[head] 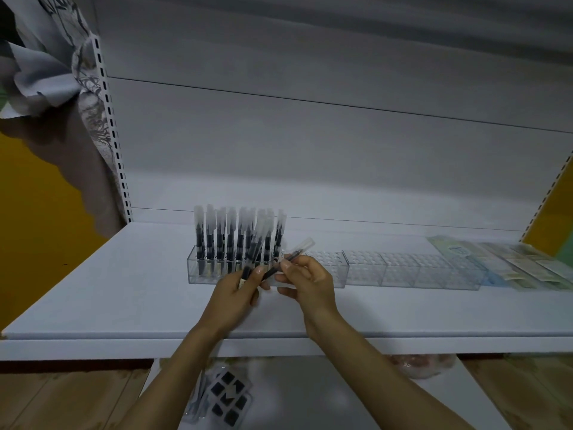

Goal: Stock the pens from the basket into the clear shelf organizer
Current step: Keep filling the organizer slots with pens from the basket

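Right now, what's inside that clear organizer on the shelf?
Capped black pens stand upright in the left end of the clear organizer; the holes further right look empty. The left hand and right hand, holding loose pens, hide part of the middle.

A white shop shelf [93, 290] runs across the dimly lit scene, backed by a white panel [310, 150] with a slotted upright [112, 128] at its left edge. Yellow wall [37, 212] shows at both sides. Patterned grey cloth [46, 66] hangs upper left, and wood-look floor [62, 398] lies below.
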A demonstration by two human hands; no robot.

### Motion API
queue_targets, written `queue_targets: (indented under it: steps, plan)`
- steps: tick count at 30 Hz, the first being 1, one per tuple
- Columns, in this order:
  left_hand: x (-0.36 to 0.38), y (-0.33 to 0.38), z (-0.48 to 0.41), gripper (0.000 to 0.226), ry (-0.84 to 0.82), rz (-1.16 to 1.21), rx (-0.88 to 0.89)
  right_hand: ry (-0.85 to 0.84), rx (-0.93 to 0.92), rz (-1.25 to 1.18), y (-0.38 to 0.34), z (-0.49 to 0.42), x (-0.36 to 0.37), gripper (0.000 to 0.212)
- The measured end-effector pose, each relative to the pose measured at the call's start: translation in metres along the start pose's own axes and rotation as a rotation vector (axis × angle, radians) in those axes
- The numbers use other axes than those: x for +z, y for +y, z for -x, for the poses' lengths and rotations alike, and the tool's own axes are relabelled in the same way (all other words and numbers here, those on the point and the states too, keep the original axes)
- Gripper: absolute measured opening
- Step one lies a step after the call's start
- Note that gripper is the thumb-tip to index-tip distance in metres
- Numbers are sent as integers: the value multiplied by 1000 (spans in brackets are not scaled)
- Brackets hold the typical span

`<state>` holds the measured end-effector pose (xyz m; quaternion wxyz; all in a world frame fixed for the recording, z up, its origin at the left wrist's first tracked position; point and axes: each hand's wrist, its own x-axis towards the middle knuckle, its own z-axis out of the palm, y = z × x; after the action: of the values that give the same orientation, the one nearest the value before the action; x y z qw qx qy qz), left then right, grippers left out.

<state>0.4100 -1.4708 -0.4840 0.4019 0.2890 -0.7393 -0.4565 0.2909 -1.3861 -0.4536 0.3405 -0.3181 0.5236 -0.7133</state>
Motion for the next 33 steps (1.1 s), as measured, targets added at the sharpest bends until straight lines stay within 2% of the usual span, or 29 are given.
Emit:
queue_targets:
  steps: [5,10,18,21,23,26,28,31,33]
  plan:
    - [-2,0,-1,35,8,-46,37,-20,42,0,1,-1,-5,6]
    - [-4,-3,-3,16,13,29,68,-38,98,-48,8,2,-3,9]
    - [-4,-6,-4,26,3,44,89,-53,91,-43,6,-1,4,14]
    - [-3,-3,-2,21,-6,-13,100,-31,72,-43,7,-2,4,14]
    - [-1,1,-1,21,8,-34,89,7,60,-55,8,-5,5,14]
    - [-1,1,1,37,76,15,13,135,57,-108,8,-13,2,13]
    - [-2,0,1,46,116,28,-19,240,59,-188,1,-22,-5,21]
    - [-3,0,1,49,116,43,-28,367,69,-358,-14,-38,-22,30]
    - [-3,0,1,48,110,57,-33,406,56,-355,-24,-48,-30,31]
